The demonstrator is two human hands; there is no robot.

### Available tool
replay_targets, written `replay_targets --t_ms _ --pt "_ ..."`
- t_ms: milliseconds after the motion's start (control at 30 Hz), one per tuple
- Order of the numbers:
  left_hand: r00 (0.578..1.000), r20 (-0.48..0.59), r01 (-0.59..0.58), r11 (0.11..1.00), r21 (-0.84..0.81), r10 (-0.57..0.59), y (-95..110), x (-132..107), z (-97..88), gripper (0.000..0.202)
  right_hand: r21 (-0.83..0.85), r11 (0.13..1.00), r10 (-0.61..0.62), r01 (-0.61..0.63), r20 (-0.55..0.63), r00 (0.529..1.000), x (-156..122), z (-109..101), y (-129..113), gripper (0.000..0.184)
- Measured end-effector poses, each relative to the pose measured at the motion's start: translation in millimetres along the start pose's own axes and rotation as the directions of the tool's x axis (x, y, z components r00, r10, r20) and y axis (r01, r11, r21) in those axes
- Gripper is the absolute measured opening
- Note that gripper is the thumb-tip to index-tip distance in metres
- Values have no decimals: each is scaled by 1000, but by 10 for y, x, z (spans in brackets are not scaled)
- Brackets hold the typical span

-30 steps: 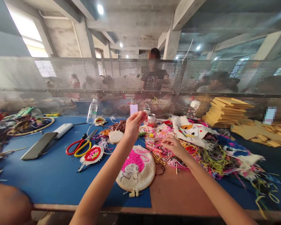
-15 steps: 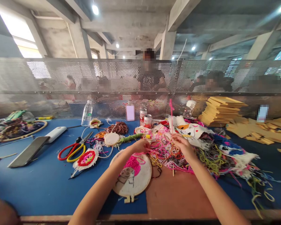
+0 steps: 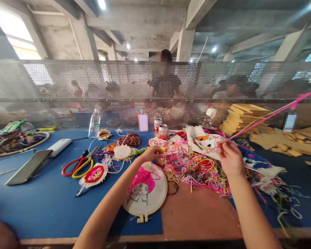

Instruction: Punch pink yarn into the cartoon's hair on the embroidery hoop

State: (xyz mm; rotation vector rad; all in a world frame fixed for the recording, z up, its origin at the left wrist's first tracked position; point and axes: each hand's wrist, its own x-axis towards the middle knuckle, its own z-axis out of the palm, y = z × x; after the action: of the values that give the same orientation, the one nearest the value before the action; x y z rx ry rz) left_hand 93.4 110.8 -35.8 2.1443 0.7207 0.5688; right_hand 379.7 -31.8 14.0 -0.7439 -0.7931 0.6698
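Note:
In the head view my right hand is raised over the tangled yarn pile, its fingers pinched on pink yarn. That yarn runs up to the right, with a thin pale strand beside it. My left hand is closed above the top edge of an embroidery hoop; a pink strand stretches from its fingertips toward my right hand. Stretched in the hoop is white cloth with a drawn figure, whose hair is filled with pink loops. My left forearm covers part of the hoop's left side.
Red- and yellow-handled scissors, a round stitched patch and a phone lie left. Behind stand a bottle and two cans. Stacked tan boards sit at right. A perforated screen separates other people.
My right hand has moved right, and the pink yarn that stood upright now slants off to the right. My left hand has moved slightly up and left, uncovering more of the drawing.

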Motion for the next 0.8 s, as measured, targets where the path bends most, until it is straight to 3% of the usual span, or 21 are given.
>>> replay_targets --t_ms 167,333,800 --pt "1000 -26 -1 980 -201 -5 141 -53 -158 25 45 999 -25 28 -65 998 50 -91 -60 25" --pt "999 -40 5 942 -335 -19 250 -125 -260 31 33 999 10 -9 -52 999 49 -99 -36 27" --pt "999 -34 -10 792 -611 -13 573 -171 -320 27 -49 996 74 -72 31 997 24 -73 -8 24"
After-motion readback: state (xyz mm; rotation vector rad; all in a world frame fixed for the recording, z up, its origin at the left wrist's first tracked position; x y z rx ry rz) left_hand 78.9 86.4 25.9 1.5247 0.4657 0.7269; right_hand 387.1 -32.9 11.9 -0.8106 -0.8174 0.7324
